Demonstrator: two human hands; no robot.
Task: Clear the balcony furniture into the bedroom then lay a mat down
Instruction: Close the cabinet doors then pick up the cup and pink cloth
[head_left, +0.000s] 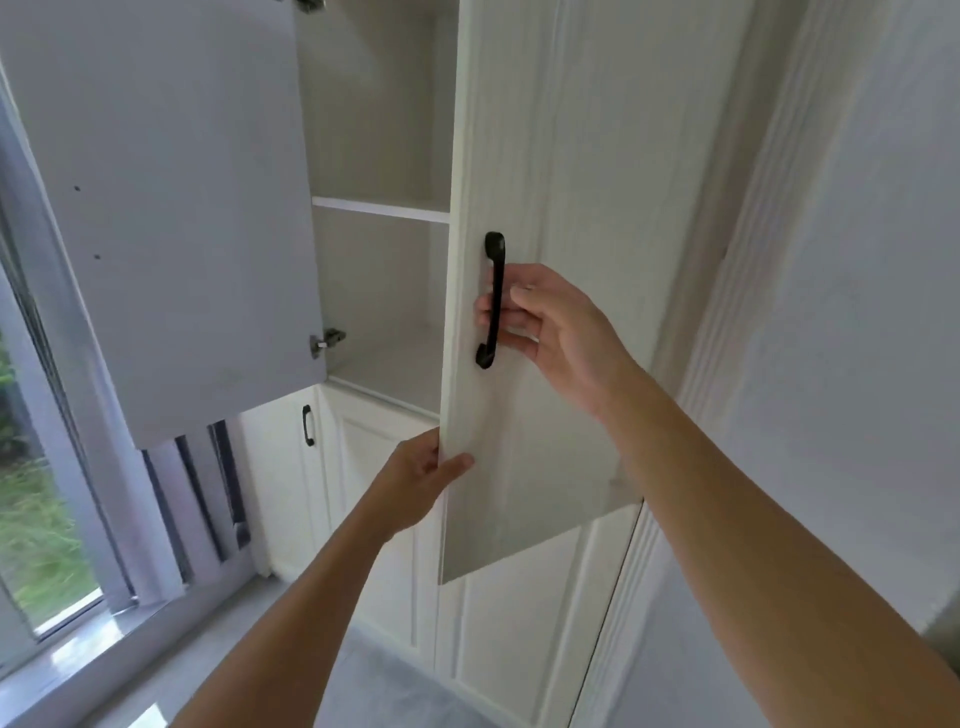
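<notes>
while hunting, presumably, for the mat, nowhere in view, nor any balcony furniture, work the upper right cupboard door gently. swung part-way out, hinged along its right side. right hand wrapped round the black handle, fingers curled behind the bar, thumb in front. left hand pinching the door's lower left edge, thumb on the face, fingers tucked behind.

drive the swing from the handle alone, along the hinge arc, never downward; use the left hand only for steadying. if closing, slide those tucked fingers out before meeting the frame. if opening, swing wide enough to see both compartments, above and below the shelf, only partly seen from this angle.

mind the left door, hanging wide open at head height, hinge exposed. just below, lower cupboard closed, probably worth checking next. far left, window; underfoot, grey floor.
</notes>
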